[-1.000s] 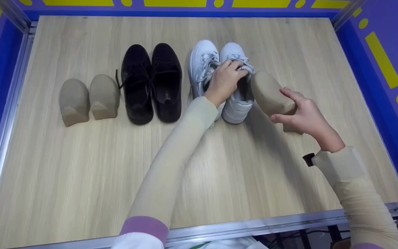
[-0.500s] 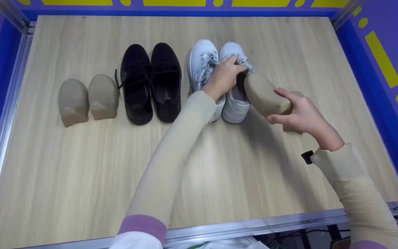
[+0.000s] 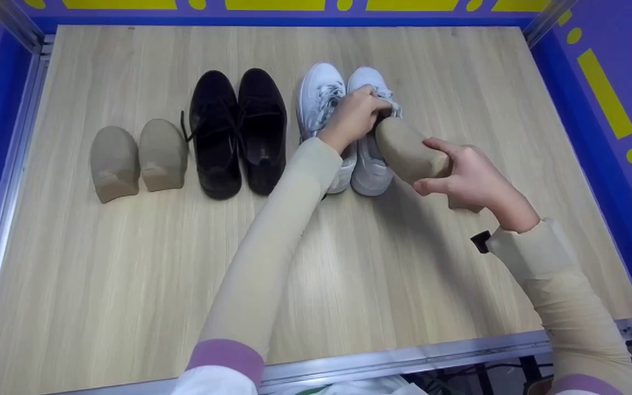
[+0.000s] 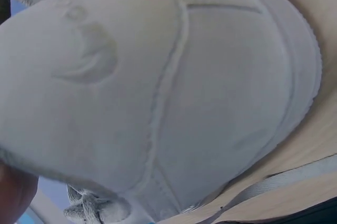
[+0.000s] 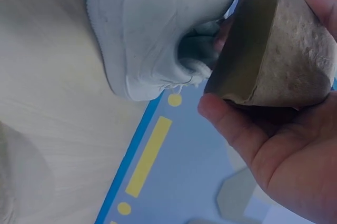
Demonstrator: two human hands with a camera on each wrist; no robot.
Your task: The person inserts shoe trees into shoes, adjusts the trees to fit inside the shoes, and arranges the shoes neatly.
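Observation:
A pair of white lace-up sneakers stands side by side, toes away from me. At the laced opening of the right-hand sneaker (image 3: 370, 174), my left hand (image 3: 353, 118) pinches the tongue; its fingertips are partly hidden. My right hand (image 3: 475, 178) grips a beige toe-shaped shoe form (image 3: 406, 147) between thumb and fingers, rounded end toward the sneaker's opening. In the right wrist view the form's blunt end (image 5: 295, 50) faces the camera, beside the sneaker (image 5: 150, 24). A sneaker heel (image 4: 221, 77) fills the left wrist view.
Another beige form (image 3: 465, 206) lies on the table, mostly hidden behind my right hand. Left of the sneakers stand black lace-up shoes (image 3: 214, 99), and further left two beige forms (image 3: 114, 162). Blue-and-yellow panels (image 3: 596, 99) border the wooden table (image 3: 129, 285).
My right hand has moved left with the beige form, bringing its rounded end over the right-hand sneaker's opening. My left hand stays at the tongue, shifting slightly.

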